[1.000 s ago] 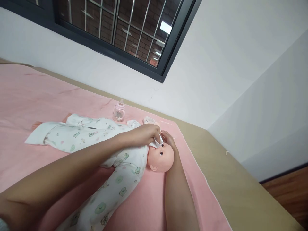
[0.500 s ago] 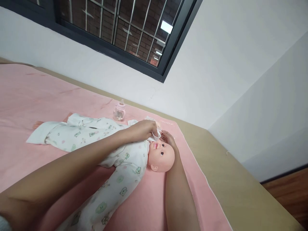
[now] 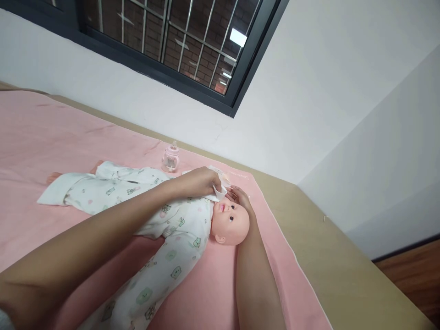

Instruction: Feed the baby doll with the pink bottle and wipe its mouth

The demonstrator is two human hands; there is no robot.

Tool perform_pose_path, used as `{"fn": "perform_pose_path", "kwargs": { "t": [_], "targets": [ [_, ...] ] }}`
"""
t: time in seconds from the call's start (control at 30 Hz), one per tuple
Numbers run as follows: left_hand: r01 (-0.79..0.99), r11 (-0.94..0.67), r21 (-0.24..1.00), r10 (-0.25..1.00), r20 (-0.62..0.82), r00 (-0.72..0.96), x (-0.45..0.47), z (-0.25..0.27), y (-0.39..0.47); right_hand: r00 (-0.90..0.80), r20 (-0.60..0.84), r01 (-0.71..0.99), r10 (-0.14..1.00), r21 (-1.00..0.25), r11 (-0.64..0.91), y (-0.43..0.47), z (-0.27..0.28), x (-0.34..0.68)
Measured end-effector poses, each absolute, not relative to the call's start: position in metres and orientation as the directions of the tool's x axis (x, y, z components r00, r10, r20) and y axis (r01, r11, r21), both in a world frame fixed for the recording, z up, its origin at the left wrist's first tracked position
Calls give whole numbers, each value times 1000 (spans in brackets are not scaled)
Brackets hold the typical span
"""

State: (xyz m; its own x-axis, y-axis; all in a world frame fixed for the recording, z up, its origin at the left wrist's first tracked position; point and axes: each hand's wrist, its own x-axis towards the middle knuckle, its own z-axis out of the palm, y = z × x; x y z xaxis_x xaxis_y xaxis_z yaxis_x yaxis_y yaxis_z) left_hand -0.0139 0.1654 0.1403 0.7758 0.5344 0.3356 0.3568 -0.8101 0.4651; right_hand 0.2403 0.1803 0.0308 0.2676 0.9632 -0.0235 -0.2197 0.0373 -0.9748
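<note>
A bald baby doll lies on its back on a pink blanket, dressed in a white suit printed with small animals. My left hand reaches across the doll's chest, its fingers pinched on a thin white cloth beside the doll's chin. On the far side of the head is my right hand, its forearm passing round the top of the head. Its visible fingers are loosely spread and curved near the cloth; part of the hand is hidden behind the head.
A pink-topped baby bottle stands beyond the doll. Behind the left hand lies a whitish, partly hidden item. The tan surface shows past the blanket's edge. A wall and a barred window rise at the back.
My left hand has shifted slightly to the left and away from me, with the white cloth drawn along. The doll, the bottle and my right hand stay almost in place.
</note>
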Motion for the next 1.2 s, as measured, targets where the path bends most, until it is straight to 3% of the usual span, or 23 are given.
{"fn": "perform_pose_path", "kwargs": {
  "t": [0.37, 0.83, 1.2],
  "targets": [
    [344, -818, 460, 512, 312, 800, -12, 137, 164, 222, -67, -218, 973, -976, -17, 167, 38, 229],
    [338, -825, 453, 487, 267, 831, -13, 140, 160, 231, -41, -253, 972, -967, 19, 189, 34, 247],
    [267, -865, 425, 408, 285, 867, -13, 146, 148, 199, -50, -293, 979, -956, 11, 200, 18, 260]
  ]
}}
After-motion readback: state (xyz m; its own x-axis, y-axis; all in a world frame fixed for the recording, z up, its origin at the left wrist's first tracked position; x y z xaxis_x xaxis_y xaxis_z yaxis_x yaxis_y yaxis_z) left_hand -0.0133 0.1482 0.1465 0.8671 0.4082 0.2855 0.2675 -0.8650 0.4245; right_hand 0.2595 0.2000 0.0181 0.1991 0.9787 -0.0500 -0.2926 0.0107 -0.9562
